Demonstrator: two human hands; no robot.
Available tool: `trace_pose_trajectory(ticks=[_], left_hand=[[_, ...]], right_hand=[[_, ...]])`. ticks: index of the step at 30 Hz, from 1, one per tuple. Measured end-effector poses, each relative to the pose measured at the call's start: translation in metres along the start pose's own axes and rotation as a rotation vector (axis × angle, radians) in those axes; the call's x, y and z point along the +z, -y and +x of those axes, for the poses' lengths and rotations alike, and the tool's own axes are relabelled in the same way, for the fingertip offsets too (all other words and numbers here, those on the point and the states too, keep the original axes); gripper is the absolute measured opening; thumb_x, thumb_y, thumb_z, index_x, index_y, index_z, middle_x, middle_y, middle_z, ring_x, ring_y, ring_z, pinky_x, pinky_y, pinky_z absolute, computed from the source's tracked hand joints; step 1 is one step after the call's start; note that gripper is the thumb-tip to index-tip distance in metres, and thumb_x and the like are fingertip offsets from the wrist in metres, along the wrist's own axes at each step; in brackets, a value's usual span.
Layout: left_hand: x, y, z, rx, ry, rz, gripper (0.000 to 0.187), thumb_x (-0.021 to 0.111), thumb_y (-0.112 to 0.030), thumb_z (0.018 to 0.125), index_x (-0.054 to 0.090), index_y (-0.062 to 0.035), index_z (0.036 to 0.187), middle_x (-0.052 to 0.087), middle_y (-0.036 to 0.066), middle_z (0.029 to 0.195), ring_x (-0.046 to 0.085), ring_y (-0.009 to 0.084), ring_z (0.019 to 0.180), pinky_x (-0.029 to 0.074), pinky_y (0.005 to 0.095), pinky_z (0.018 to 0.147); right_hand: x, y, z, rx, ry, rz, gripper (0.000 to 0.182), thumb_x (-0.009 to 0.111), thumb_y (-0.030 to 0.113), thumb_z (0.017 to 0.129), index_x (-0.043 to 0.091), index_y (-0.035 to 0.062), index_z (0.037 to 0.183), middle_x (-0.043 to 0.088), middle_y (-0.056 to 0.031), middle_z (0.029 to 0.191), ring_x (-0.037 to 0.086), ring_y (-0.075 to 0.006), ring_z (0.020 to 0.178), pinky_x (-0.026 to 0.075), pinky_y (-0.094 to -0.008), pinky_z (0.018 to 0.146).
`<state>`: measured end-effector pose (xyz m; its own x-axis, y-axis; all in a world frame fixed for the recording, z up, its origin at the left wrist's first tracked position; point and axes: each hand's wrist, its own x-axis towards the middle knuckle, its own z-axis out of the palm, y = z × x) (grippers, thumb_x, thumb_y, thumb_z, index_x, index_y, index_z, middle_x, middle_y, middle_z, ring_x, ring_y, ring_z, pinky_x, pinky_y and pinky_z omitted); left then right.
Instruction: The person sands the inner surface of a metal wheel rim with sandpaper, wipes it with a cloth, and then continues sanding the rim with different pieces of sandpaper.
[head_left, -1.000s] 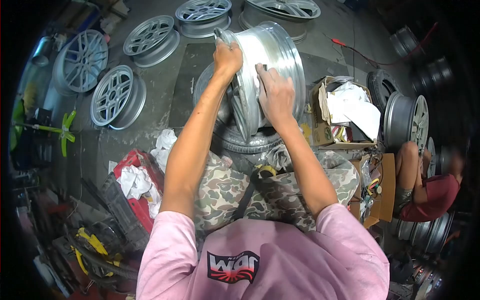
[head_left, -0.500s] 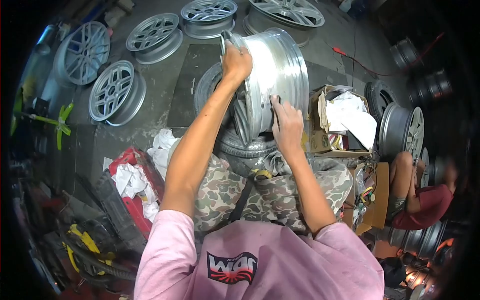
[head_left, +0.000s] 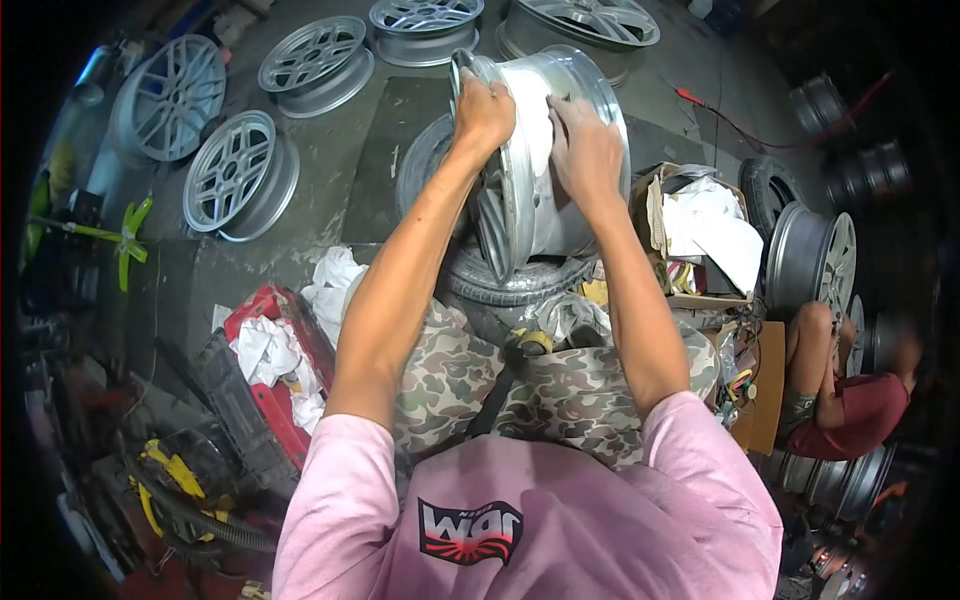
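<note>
A silvery alloy wheel point(head_left: 545, 215) stands tilted on edge on a tyre point(head_left: 500, 285) in front of my knees. My left hand point(head_left: 487, 115) is wrapped round the upper part of its left rim. Against the bright outer barrel, my right hand point(head_left: 590, 150) presses with bent fingertips near the top. Something small and dark shows at those fingertips, too hidden to name. My legs, in camouflage trousers point(head_left: 440, 380), are either side of the tyre.
Several alloy wheels point(head_left: 230, 175) stand on the floor ahead. A cardboard box point(head_left: 655, 215) with white papers is at right, and a red toolbox point(head_left: 265, 305) with white rags at left. A person in a dark red shirt point(head_left: 860, 415) sits at far right.
My right hand has slid up the barrel, away from me, to near the top of the wheel. My left hand keeps its grip on the rim. The view has shifted slightly.
</note>
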<state>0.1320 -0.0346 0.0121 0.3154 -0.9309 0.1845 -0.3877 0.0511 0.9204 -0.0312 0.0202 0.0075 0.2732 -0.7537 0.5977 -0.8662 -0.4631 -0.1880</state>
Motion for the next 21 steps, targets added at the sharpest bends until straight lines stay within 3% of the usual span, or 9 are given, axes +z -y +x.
trace_pose_trajectory(ticks=[2, 3, 5, 7, 13, 17, 21], left_hand=[[-0.003, -0.002, 0.0, -0.001, 0.011, -0.015, 0.069, 0.05, -0.019, 0.099, 0.028, 0.026, 0.146, 0.052, 0.048, 0.133, 0.055, 0.0538, 0.128, 0.042, 0.0468, 0.114], [-0.001, 0.0, 0.001, 0.012, 0.008, -0.013, 0.069, 0.05, -0.019, 0.099, 0.027, 0.026, 0.145, 0.053, 0.048, 0.132, 0.056, 0.0539, 0.127, 0.042, 0.0471, 0.113], [0.0, 0.004, -0.003, 0.007, -0.004, -0.013, 0.069, 0.05, -0.02, 0.099, 0.027, 0.0259, 0.145, 0.053, 0.048, 0.132, 0.056, 0.0541, 0.126, 0.043, 0.0474, 0.113], [0.003, 0.0, -0.005, -0.01, -0.005, 0.014, 0.069, 0.05, -0.02, 0.099, 0.028, 0.0257, 0.145, 0.054, 0.048, 0.13, 0.057, 0.0539, 0.125, 0.044, 0.0478, 0.112], [-0.001, 0.008, 0.003, 0.051, -0.014, -0.003, 0.067, 0.05, -0.019, 0.099, 0.029, 0.0251, 0.145, 0.053, 0.047, 0.132, 0.057, 0.0534, 0.126, 0.043, 0.0468, 0.113], [0.006, 0.006, 0.0, 0.035, -0.01, 0.02, 0.068, 0.05, -0.02, 0.099, 0.028, 0.0249, 0.146, 0.053, 0.048, 0.132, 0.057, 0.054, 0.126, 0.043, 0.0467, 0.113], [-0.003, 0.002, 0.001, -0.001, 0.04, -0.018, 0.069, 0.049, -0.021, 0.1, 0.027, 0.0246, 0.147, 0.053, 0.047, 0.133, 0.056, 0.0536, 0.127, 0.043, 0.0469, 0.113]], right_hand=[[0.001, 0.003, 0.002, -0.079, -0.017, -0.013, 0.05, 0.062, -0.002, 0.08, 0.067, 0.0079, 0.129, 0.066, -0.0131, 0.092, 0.065, -0.0306, 0.088, 0.044, -0.0454, 0.075], [-0.006, 0.009, -0.026, -0.095, 0.035, -0.023, 0.056, 0.063, -0.003, 0.079, 0.064, 0.0077, 0.134, 0.065, -0.0119, 0.093, 0.064, -0.031, 0.087, 0.044, -0.046, 0.076], [-0.008, 0.008, -0.092, -0.184, -0.06, -0.003, 0.061, 0.063, -0.004, 0.078, 0.063, 0.0079, 0.137, 0.062, -0.0103, 0.092, 0.062, -0.0295, 0.085, 0.043, -0.0444, 0.076], [-0.016, 0.008, -0.125, -0.059, 0.125, 0.026, 0.062, 0.064, -0.004, 0.079, 0.062, 0.0079, 0.14, 0.06, -0.0089, 0.091, 0.061, -0.0274, 0.085, 0.042, -0.0428, 0.075], [-0.029, 0.008, -0.054, -0.173, 0.071, 0.041, 0.055, 0.065, -0.002, 0.083, 0.065, 0.0085, 0.137, 0.057, -0.0104, 0.085, 0.058, -0.0275, 0.08, 0.038, -0.0397, 0.074], [-0.041, -0.008, -0.098, -0.219, 0.17, 0.063, 0.065, 0.068, -0.003, 0.075, 0.063, 0.007, 0.139, 0.054, -0.0099, 0.086, 0.056, -0.0268, 0.083, 0.038, -0.0393, 0.074], [-0.037, -0.012, -0.058, -0.4, 0.214, 0.058, 0.075, 0.069, -0.002, 0.071, 0.058, 0.0075, 0.145, 0.054, -0.0073, 0.089, 0.056, -0.025, 0.083, 0.039, -0.0389, 0.077]])
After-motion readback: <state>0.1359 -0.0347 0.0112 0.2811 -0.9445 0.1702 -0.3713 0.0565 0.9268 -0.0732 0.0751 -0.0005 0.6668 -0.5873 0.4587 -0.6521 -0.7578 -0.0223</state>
